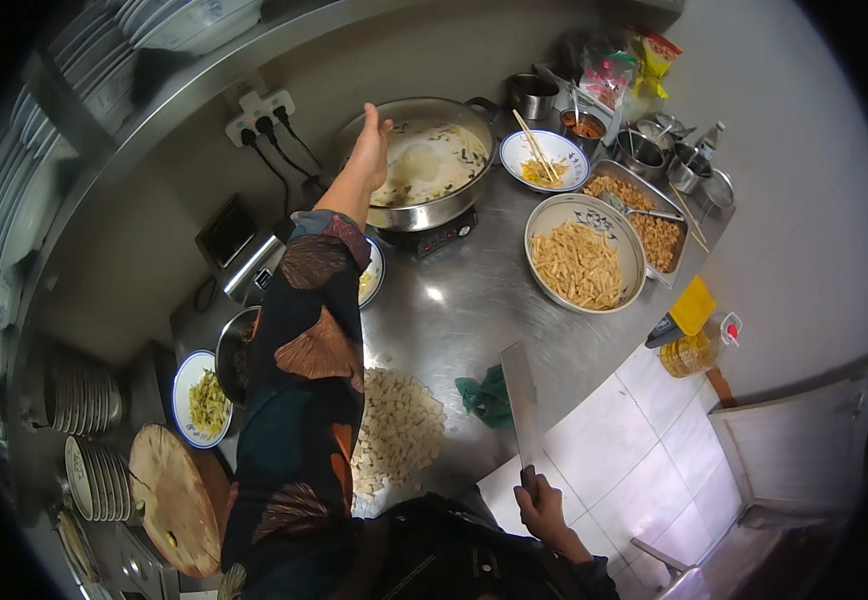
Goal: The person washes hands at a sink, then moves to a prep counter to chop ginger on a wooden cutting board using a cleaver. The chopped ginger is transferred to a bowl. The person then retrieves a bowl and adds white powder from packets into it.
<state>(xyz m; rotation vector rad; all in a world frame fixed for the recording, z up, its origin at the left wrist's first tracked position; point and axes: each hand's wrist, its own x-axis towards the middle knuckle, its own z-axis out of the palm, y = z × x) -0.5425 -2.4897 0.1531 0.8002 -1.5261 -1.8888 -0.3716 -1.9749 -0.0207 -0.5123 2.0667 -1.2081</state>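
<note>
My left arm, in a dark patterned sleeve, stretches away from me. My left hand point(374, 154) is over the near-left rim of a wide metal pot point(441, 214), seen edge-on, with nothing visible in it. Pale broth point(423, 161) with dark and yellowish bits fills the pot, which sits on an electric cooker point(445, 236). In my right hand point(543, 506) is the handle of a cleaver point(522, 401), its blade pointing away from me beside the steel table's edge. Small pale cubes of food point(400, 431) lie heaped on the table, partly hidden by my left sleeve.
A green cloth point(483, 397) lies beside the blade. Right of the pot are a bowl of pale strips point(576, 262), a tray of brown diced food point(651, 232) and a bowl with chopsticks point(543, 161). A round chopping board point(175, 499) leans at left. Plates point(179, 30) fill an overhead shelf.
</note>
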